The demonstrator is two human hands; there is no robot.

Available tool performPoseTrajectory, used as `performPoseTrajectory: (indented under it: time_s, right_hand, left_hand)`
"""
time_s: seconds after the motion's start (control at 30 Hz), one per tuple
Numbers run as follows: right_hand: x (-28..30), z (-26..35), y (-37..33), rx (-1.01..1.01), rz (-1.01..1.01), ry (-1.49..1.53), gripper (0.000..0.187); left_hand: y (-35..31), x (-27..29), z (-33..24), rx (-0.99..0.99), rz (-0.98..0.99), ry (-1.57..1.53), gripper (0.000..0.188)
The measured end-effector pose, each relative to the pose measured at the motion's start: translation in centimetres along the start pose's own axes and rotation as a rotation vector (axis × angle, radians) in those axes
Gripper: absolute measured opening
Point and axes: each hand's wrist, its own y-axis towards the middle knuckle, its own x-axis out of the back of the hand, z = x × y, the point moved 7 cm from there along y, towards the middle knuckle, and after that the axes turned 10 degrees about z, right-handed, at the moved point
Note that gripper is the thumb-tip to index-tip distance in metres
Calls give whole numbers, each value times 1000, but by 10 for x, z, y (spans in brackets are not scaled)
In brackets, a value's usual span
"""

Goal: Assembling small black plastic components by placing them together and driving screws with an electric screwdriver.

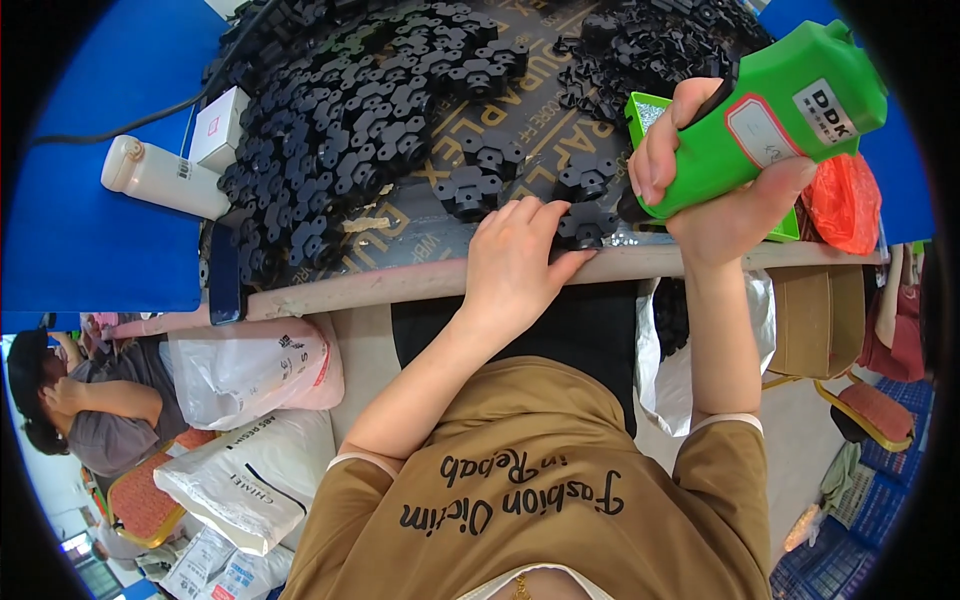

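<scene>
My right hand [735,200] is wrapped round the handle of a green power tool [710,165], one finger at its black trigger. The tool is raised above the bench's right side, and its working tip does not show. Low at the bench's front edge, my left hand [512,255] has thumb and fingertips at the left end of a black plastic part [585,226]. Just beyond my left hand sit similar black parts, one a cross-shaped block [468,190] and another [587,176] to its right.
Many black parts [350,120] cover the bench's left; small black pieces [650,55] heap at the back right. A white bottle [165,175] and box [219,130] stand left. A green tray [648,108] and red bag [843,205] lie right. A person [110,390] sits left.
</scene>
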Motion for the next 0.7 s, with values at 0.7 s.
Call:
performPoseTrajectory:
  time_s: [0.7]
  right_hand:
    - [29, 84, 4, 348, 103, 141, 111]
  left_hand:
    - [66, 67, -12, -81, -88, 58, 42]
